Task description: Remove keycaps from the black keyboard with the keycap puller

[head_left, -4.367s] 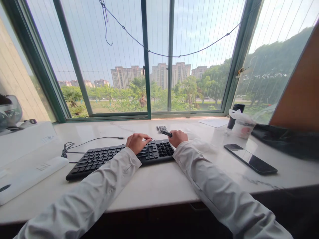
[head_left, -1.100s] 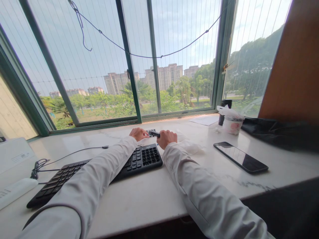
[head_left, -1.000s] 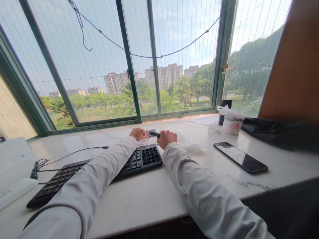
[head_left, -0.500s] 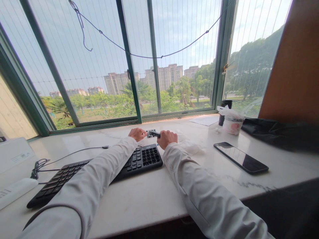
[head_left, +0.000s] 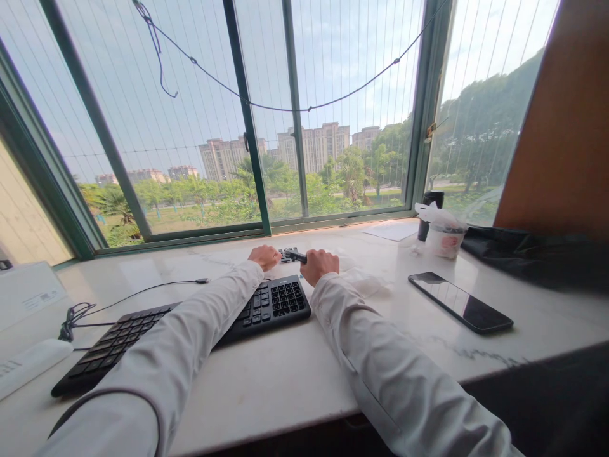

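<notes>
Head view: near the middle of the frame, the right hand (head_left: 321, 264) is curled into a fist around a small dark tool (head_left: 295, 256), whose tip sticks out toward the left. The left hand (head_left: 264, 256) lies just left of it, fingers bent down on a small cluster of loose dark keycaps (head_left: 285, 252) on the pale counter (head_left: 285, 381); whether it pinches one cannot be told. Both hands sit just beyond the far right end of a black keyboard (head_left: 190, 317), which runs from centre toward the lower left, its cable (head_left: 133, 293) trailing to the left. A thin clear plastic sheet (head_left: 364, 282) lies right of the right hand. Farther right a dark phone (head_left: 460, 302) lies flat, and behind it, in the right middle, stands a white cup (head_left: 440, 238) wrapped in a bag. A white box (head_left: 26, 295) sits at the left edge.
</notes>
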The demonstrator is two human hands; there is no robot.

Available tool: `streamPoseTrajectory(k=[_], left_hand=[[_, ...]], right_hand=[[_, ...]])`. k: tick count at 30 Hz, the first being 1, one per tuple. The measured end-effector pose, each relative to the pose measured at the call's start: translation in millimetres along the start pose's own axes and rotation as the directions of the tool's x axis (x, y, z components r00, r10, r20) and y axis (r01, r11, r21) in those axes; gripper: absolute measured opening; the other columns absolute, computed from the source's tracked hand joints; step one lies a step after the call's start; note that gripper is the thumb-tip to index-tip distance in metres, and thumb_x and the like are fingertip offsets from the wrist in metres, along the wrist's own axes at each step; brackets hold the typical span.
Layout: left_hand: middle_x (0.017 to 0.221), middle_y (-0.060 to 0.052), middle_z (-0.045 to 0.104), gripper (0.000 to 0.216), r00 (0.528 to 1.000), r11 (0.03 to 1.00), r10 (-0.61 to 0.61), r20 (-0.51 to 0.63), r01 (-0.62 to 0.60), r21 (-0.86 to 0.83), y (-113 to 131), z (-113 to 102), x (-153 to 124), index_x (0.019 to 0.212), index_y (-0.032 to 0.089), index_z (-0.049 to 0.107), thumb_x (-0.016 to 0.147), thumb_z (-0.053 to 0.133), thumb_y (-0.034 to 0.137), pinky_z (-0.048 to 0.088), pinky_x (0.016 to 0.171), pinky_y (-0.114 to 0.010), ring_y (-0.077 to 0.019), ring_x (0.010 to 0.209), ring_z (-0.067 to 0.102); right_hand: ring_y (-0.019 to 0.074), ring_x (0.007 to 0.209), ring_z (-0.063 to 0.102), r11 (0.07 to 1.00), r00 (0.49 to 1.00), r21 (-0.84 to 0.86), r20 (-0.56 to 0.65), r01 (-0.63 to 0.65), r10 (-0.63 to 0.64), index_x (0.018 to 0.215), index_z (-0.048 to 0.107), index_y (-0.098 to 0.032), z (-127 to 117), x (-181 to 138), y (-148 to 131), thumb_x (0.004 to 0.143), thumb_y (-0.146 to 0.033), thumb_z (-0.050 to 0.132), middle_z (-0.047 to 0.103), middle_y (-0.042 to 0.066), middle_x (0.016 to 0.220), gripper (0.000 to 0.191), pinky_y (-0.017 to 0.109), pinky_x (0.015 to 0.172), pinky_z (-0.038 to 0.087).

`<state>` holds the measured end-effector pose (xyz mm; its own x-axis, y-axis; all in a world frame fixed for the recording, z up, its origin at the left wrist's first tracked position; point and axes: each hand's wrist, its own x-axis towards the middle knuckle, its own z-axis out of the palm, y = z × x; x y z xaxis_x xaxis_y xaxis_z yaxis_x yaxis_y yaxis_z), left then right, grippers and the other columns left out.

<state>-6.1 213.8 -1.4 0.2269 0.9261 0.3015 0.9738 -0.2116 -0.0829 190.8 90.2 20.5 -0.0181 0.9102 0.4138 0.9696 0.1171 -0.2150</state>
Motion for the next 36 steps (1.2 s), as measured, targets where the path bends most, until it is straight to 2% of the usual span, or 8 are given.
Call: streamPoseTrajectory(k=[13, 20, 30, 33, 36], left_hand=[[0.078, -0.010, 0.070, 0.043, 1.000, 1.000, -0.024, -0.014, 0.024, 0.020, -1, -12, -6, 0.074, 0.019, 0.071, 0.082, 0.039, 0.047, 0.042, 0.070, -0.028, -0.0215, 0.078, 0.063], [0.075, -0.009, 0.070, 0.045, 0.998, 0.998, -0.062, -0.028, 0.063, 0.023, 3, -32, -17, 0.075, 0.018, 0.071, 0.083, 0.036, 0.045, 0.043, 0.071, -0.027, -0.0206, 0.078, 0.063], [0.081, -0.012, 0.071, 0.040, 0.991, 0.991, -0.130, -0.039, 0.131, 0.031, 26, -89, -75, 0.077, 0.017, 0.073, 0.078, 0.043, 0.043, 0.046, 0.073, -0.029, -0.0235, 0.082, 0.064], [0.083, -0.012, 0.071, 0.041, 0.987, 0.987, -0.148, -0.065, 0.152, 0.056, 27, -104, -99, 0.081, 0.017, 0.073, 0.079, 0.042, 0.044, 0.046, 0.073, -0.030, -0.0245, 0.082, 0.064], [0.085, -0.013, 0.070, 0.042, 0.980, 0.980, -0.181, -0.080, 0.187, 0.074, 23, -111, -122, 0.084, 0.017, 0.073, 0.080, 0.041, 0.044, 0.046, 0.074, -0.032, -0.0253, 0.083, 0.063]], right_hand=[[0.0257, 0.085, 0.064, 1.000, 1.000, 0.004, -0.024, 0.010, -0.010, 0.090, 0.067, -0.020, 5, 2, 1, 0.079, -0.034, 0.049, 0.067, 0.012, 0.089, 0.026, 0.035, 0.071, 0.043], [0.0262, 0.085, 0.063, 1.000, 1.000, 0.013, -0.017, 0.015, -0.015, 0.090, 0.068, -0.019, 3, 1, 0, 0.078, -0.034, 0.051, 0.067, 0.012, 0.089, 0.026, 0.035, 0.071, 0.042], [0.0264, 0.086, 0.063, 1.000, 1.000, -0.021, 0.014, 0.004, -0.004, 0.093, 0.068, -0.019, 4, 0, -1, 0.079, -0.033, 0.048, 0.067, 0.013, 0.092, 0.028, 0.035, 0.071, 0.042], [0.0273, 0.086, 0.063, 1.000, 1.000, -0.026, 0.030, -0.002, 0.003, 0.094, 0.068, -0.019, 5, 0, -2, 0.080, -0.035, 0.048, 0.066, 0.014, 0.093, 0.029, 0.036, 0.071, 0.042], [0.0287, 0.086, 0.062, 1.000, 0.999, -0.018, 0.033, -0.002, 0.003, 0.095, 0.069, -0.019, 5, -2, -2, 0.081, -0.036, 0.047, 0.066, 0.014, 0.093, 0.031, 0.038, 0.071, 0.041]])
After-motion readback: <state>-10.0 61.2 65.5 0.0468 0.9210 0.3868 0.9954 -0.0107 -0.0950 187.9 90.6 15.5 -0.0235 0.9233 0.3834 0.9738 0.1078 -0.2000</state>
